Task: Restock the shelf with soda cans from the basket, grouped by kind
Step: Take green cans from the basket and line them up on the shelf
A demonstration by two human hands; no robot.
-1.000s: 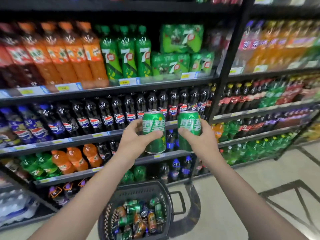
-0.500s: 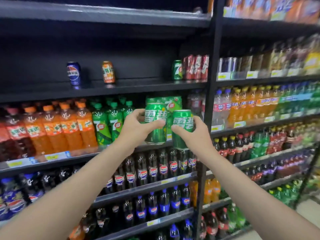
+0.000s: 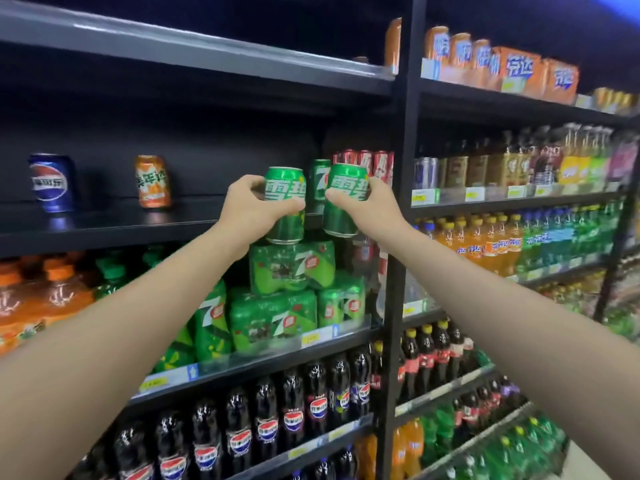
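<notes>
Head view. Both bare forearms reach up toward a dark metal shelf at about 12 o'clock.

Left hand: grip curled round a green can, thumb across the white lettering, fingers wrapped behind. Can is a smooth glossy cylinder, upright, silver rim at its base, held in front of the shelf's front edge.

Right hand: grip curled round a second green can of the same print, thumb on the front face. It leans slightly, top toward 1 o'clock. The two cans sit just beside each other; whether they touch, cannot tell.

Behind them on the shelf: a green 7-marked can, upright, seen in the gap between the held pair. At 1 o'clock from it, a row of red cans against the black upright post.

Far along the shelf toward 9 o'clock: a blue Pepsi can and an orange can, each upright and well apart.

Below, at 6 o'clock from the hands: shrink-wrapped green 7-marked packs, crinkled glossy film, stacked. Lower tiers hold dark cola bottles with rounded shoulders.
</notes>
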